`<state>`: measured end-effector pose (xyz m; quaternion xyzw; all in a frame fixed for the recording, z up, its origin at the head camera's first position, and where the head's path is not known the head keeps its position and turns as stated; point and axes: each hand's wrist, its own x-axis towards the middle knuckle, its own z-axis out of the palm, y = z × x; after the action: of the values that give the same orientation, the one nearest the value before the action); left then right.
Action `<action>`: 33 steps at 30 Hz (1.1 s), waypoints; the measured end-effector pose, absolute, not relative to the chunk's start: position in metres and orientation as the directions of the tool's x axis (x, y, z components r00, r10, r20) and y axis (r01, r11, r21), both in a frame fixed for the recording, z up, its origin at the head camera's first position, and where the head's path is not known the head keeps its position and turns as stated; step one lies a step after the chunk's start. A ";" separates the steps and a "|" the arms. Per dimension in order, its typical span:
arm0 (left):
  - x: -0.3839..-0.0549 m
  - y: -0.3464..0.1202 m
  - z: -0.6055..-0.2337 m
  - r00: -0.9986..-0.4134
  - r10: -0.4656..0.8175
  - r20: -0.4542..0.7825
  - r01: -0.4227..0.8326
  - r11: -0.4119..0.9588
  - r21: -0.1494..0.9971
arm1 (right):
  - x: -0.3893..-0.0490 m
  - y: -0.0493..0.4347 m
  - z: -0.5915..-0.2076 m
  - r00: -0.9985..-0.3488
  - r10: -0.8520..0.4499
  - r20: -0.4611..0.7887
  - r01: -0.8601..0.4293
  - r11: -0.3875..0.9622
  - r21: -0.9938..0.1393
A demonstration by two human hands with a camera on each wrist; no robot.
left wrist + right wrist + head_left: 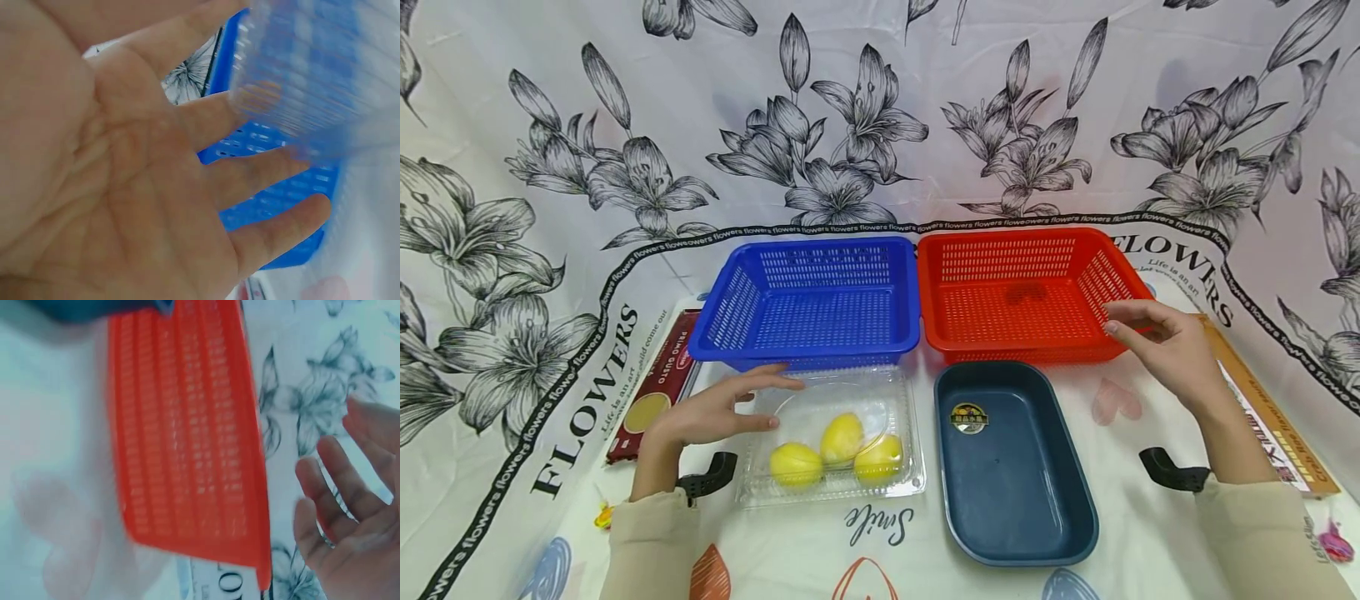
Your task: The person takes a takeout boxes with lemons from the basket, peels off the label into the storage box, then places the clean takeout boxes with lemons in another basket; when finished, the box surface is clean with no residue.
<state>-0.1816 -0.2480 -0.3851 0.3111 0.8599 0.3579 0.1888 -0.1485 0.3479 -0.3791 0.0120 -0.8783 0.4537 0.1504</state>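
Note:
My left hand (718, 408) hovers at the left side of a clear plastic box (831, 496), thumb and fingers spread with nothing between them. Inside that box lie three yellow lemons (842, 437). In the left wrist view the palm (144, 181) faces the camera, and the fingers reach beside the blurred clear plastic (300, 69); whether they touch it I cannot tell. Over the right front corner of the red basket (1007, 343), my right hand (1172, 350) hangs with loosely bent fingers, holding nothing. The right wrist view shows those fingers apart from the basket's wall (181, 437).
A blue basket (805, 354) stands behind the clear box, left of the red one. In front of the red basket sits a dark blue tray (1000, 467). A dark red packet (655, 383) lies far left, an orange-brown box (1270, 400) far right. Small wrapped candies (1336, 543) lie near the edges.

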 end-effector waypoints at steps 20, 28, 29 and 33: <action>-0.192 -0.263 -0.414 -0.798 0.581 -0.159 0.187 0.491 0.851 | -0.169 0.379 -0.422 -0.900 0.303 0.313 -0.029 0.674 -0.738; -0.194 -0.262 -0.416 -0.804 0.571 -0.166 0.158 0.475 0.866 | -0.173 0.381 -0.424 -0.912 0.316 0.264 0.017 0.669 -0.743; -0.194 -0.261 -0.416 -0.804 0.573 -0.162 0.160 0.469 0.868 | -0.174 0.381 -0.424 -0.915 0.315 0.252 0.027 0.672 -0.740; -0.194 -0.259 -0.416 -0.807 0.569 -0.157 0.156 0.463 0.873 | -0.176 0.382 -0.424 -0.924 0.319 0.211 0.068 0.679 -0.731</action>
<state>-0.1944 -0.2593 -0.4157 0.2192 0.8265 0.4697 0.2195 -0.1756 0.3819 -0.4238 -0.1074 -0.9018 0.3857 0.1628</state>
